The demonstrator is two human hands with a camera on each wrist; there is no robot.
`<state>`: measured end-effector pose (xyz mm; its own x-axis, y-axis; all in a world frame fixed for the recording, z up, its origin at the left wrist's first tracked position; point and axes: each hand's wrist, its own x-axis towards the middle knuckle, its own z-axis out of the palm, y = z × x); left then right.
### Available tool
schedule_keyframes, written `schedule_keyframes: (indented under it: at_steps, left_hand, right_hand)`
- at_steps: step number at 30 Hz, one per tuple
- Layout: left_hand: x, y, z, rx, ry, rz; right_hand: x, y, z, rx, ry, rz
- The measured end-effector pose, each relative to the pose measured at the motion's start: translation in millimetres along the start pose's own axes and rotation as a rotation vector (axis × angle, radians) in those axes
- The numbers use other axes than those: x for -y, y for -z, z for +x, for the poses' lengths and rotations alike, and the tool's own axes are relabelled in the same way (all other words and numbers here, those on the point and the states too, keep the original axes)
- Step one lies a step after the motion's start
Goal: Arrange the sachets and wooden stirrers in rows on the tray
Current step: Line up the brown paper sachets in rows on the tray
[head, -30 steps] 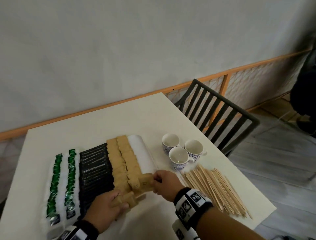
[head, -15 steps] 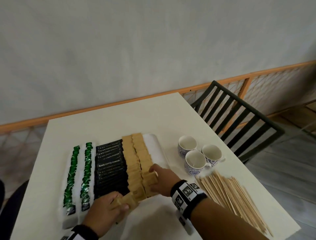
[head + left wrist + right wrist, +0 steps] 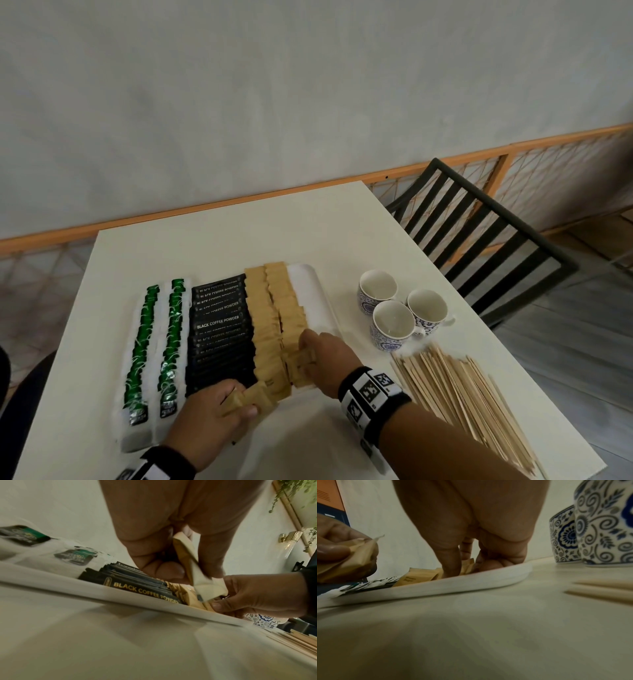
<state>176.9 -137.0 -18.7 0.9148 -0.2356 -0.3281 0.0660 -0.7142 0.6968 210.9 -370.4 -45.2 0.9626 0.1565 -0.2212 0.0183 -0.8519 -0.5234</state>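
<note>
Fingers (image 3: 211, 555) of left hand (image 3: 209, 416) pinch brown sachets (image 3: 251, 401).

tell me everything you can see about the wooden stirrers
The wooden stirrers are thin, flat, pale sticks, many of them, lying in a loose fanned heap on the white table to the right of the tray, not on it. They run roughly parallel, angled from near the patterned cups toward the table's near right edge. Neither hand touches them; the right forearm passes just beside the heap.
</note>
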Motion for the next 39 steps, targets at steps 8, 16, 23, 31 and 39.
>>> schedule_keyframes:
  at_steps: [8,16,23,31,39]
  left_hand:
    - [-2,1,2,-0.022,0.035,-0.076]
    - [-6,5,12,-0.027,0.039,-0.144]
    - [-16,-1,15,-0.014,-0.018,-0.1]
    - [-27,-2,11,0.078,-0.058,-0.186]
    - [-31,-10,15,0.087,-0.082,-0.121]
  right_hand:
    - [-5,0,0,0.043,-0.004,-0.019]
    - [3,3,-1,-0.105,0.06,0.121]
    - [20,9,-12,0.173,0.097,0.387]
    - [13,13,-25,0.307,0.023,1.079]
    - [4,2,-24,0.211,-0.038,1.01]
